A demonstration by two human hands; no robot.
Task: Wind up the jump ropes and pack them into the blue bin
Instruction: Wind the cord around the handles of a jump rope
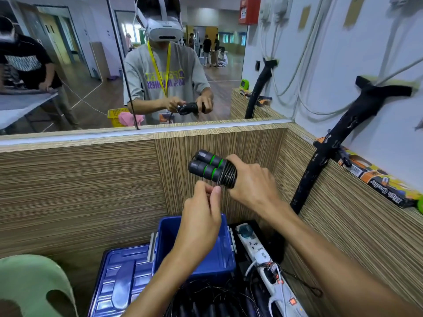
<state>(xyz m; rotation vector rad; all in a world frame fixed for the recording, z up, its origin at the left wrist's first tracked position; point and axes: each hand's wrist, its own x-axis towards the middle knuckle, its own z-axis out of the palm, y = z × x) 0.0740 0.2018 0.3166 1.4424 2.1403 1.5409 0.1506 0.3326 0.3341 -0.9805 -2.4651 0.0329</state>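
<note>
My right hand (254,184) grips a jump rope (207,167) by its two black handles with green rings, held side by side in front of the wooden panel. Thin dark cord is wound in coils around the handles next to my fingers. My left hand (202,216) pinches the loose end of that cord just under the coils. The blue bin (225,263) stands open on the floor below my hands; my left forearm covers much of its inside. More dark jump ropes (206,300) lie tangled in front of the bin.
The bin's blue lid (121,280) lies to its left. A white power strip (263,259) with plugs and cables lies to the right. A green plastic chair (29,284) is at lower left. A mirror above the panel reflects the room and other people.
</note>
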